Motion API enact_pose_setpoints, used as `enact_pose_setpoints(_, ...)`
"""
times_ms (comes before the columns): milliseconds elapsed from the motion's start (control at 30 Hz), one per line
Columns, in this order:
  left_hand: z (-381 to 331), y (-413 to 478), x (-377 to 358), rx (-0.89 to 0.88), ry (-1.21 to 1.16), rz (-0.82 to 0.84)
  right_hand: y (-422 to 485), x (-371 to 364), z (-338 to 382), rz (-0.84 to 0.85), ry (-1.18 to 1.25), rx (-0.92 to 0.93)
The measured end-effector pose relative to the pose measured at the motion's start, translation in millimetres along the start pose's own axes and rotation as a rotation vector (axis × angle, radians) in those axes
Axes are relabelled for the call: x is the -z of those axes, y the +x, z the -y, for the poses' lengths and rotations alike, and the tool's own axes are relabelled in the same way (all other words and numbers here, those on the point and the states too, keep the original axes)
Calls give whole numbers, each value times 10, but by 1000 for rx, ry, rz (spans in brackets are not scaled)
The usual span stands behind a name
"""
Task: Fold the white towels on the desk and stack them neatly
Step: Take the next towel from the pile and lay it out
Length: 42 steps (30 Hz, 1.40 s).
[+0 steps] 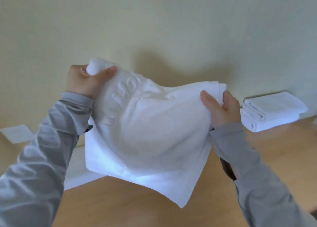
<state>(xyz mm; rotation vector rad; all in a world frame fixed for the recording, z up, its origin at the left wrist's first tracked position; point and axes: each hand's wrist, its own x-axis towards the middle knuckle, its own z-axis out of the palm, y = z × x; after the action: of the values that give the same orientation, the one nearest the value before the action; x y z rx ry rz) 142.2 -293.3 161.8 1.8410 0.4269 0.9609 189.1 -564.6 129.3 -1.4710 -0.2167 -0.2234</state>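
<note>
A white towel (147, 134) with raised lettering hangs in the air above the wooden desk (137, 206), held up by both hands. My left hand (85, 82) grips its upper left corner, bunched in the fist. My right hand (221, 106) pinches the upper right edge, thumb in front. The towel sags between the hands and its lower corner points down toward the desk. A stack of folded white towels (272, 113) lies on the desk at the right, against the wall. More white towel cloth (77, 166) lies flat on the desk behind the held towel, partly hidden.
A pale yellow wall (154, 29) rises right behind the desk. A white flat square object (17, 134) sits at the far left near the wall. Bare desk wood shows in front and to the right.
</note>
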Motion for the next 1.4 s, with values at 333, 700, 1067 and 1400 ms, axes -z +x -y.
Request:
enact_pose_setpoints(333,909,-1072,-2814,369,382,732,-76,1834,-1931,-302,-109,-480)
enact_pose_setpoints(700,1813,-2641,-2854,864,446,358,74,3044,-3052,-172,5,-1256)
enact_pose_setpoints(1067,2257,-2750,-3003,1271,36,40,914,3515,-3311,-95,-889,-778)
enact_pose_setpoints(1400,2296,-2540,-3179,1414,-41,-19,1429,2884,-3626,499,-901,-988)
